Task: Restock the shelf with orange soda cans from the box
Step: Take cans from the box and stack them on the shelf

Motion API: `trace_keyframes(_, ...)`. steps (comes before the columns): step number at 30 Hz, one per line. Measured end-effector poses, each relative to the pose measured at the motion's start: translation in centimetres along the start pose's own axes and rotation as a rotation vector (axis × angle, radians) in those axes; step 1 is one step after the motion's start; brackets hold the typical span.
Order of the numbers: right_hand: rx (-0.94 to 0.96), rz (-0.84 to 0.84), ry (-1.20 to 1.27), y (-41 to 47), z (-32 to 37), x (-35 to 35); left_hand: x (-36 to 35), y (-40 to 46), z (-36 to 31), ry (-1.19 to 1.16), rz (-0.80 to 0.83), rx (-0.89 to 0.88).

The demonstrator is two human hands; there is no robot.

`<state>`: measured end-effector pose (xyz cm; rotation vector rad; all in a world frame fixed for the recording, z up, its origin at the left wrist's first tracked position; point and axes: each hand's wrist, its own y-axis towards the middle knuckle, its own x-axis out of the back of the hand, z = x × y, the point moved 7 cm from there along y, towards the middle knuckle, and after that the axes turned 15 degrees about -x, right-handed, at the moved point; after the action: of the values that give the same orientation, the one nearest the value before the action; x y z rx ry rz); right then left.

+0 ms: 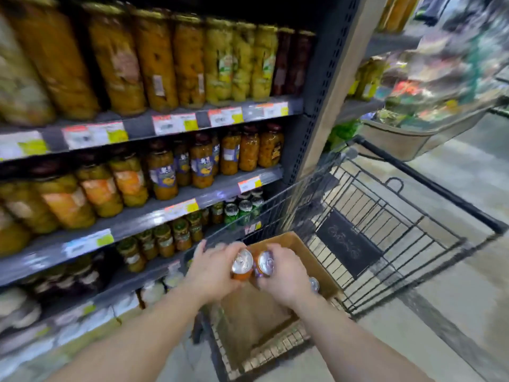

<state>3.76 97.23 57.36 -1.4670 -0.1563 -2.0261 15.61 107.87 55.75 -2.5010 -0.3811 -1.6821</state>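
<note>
My left hand (212, 271) grips an orange soda can (241, 264) with a silver top, held upright above the cardboard box (305, 255). Right beside it, my right hand (285, 274) grips a second orange can (265, 264); the two cans almost touch. The open brown box sits in a black wire shopping cart (385, 224). The silver top of another can (314, 283) shows in the box behind my right hand. The grey shelf unit (143, 219) stands to the left, its lower boards lined with jars.
Tall jars of preserved fruit and vegetables fill the upper shelves, with price tags (176, 124) on the rails. A shelf upright (327, 86) stands just behind the cart. Another display with packaged goods (429, 86) is at right; grey floor (451, 312) lies open to the right.
</note>
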Motion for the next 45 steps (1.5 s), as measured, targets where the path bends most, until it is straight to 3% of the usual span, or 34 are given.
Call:
trace_keyframes(9, 0.329, 0.127, 0.223, -13.3, 15.9, 3.4, 16.7, -18.8, 1.0, 0.09, -0.182, 0.233)
trace_keyframes(17, 0.713, 0.396, 0.348, -30.2, 38.2, -2.1, 30.7, -45.4, 5.8, 0.187, -0.509, 0.562)
trace_keyframes(21, 0.821, 0.542, 0.374, -40.8, 48.5, -6.2, 35.8, -60.0, 8.8, 0.062, -0.688, 0.705)
trace_keyframes(28, 0.978, 0.687, 0.486, -56.6, 63.1, -11.9, 43.3, -80.4, 13.5, -0.04, -0.943, 0.719)
trace_keyframes(34, 1.088, 0.753, 0.52, -65.6, 73.6, -13.7, 48.6, -91.7, 18.0, -0.173, -1.2, 0.64)
trace_keyframes(45, 1.319, 0.801, 0.499, -76.7, 94.8, -19.5, 58.7, -107.6, 27.8, -0.096, -1.34, 0.638)
